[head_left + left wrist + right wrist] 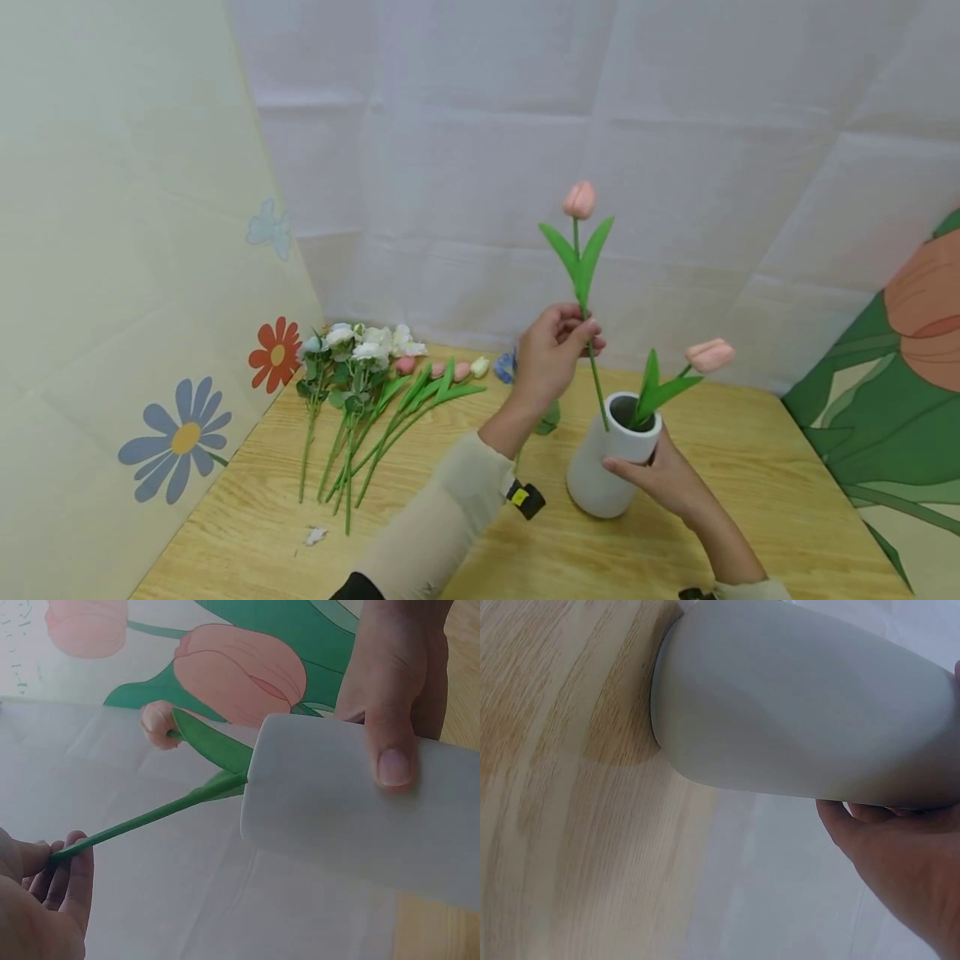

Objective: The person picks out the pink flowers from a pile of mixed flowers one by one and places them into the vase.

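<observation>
In the head view my left hand pinches the green stem of a pink tulip between thumb and fingers. The tulip stands upright, bloom at the top, and its stem's lower end overlaps the near rim of a white vase. My right hand grips the vase around its upper right side, thumb across the front. A second pink tulip leans out of the vase mouth to the right. The right wrist view shows the vase's base at the wooden table, with fingers curled against its side.
White flowers and several tulips lie on the table's left side, stems toward me. A blue flower lies partly hidden behind my left forearm. A small white scrap is near the front. Printed cloth walls enclose the table.
</observation>
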### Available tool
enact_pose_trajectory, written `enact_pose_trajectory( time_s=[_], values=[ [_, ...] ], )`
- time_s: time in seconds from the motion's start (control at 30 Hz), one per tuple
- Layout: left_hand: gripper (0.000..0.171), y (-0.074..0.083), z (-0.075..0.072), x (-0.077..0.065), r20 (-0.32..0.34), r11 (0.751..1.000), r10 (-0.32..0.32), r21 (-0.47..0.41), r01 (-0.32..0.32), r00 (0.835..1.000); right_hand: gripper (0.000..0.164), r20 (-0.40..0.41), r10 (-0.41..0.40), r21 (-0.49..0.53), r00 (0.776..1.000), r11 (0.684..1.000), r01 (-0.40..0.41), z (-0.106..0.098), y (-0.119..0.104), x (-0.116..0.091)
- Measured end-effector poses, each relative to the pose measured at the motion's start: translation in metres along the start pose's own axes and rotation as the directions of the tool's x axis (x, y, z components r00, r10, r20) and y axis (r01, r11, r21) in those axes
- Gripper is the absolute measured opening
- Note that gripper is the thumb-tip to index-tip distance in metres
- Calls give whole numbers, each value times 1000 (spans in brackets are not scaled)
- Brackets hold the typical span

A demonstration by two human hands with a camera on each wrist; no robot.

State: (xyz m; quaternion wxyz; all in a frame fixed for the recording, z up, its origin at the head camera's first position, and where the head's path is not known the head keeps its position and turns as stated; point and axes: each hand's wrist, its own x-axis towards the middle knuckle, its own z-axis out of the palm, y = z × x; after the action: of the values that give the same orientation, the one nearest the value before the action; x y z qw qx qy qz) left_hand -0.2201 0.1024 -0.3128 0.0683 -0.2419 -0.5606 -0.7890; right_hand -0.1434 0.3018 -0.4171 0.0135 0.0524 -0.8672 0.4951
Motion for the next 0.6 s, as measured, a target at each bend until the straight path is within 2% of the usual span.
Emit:
enact_pose_trajectory(
  time_s=[0.33, 0.5, 0.6],
  values=[
    [17, -1, 13, 3, -52, 996, 77, -35, -79, 996, 88, 2, -10, -3, 1000, 1000, 10, 0, -1, 0],
    [16, -4, 20, 2, -80, 997, 71, -11, -72, 994, 89, -1, -1, 0, 1000, 1000, 1, 0, -1, -1],
    [15, -9, 24, -1, -71, 997, 69, 30, -67, 995, 90, -3, 5, -1, 1000, 1000, -5, 0, -1, -1]
  ],
)
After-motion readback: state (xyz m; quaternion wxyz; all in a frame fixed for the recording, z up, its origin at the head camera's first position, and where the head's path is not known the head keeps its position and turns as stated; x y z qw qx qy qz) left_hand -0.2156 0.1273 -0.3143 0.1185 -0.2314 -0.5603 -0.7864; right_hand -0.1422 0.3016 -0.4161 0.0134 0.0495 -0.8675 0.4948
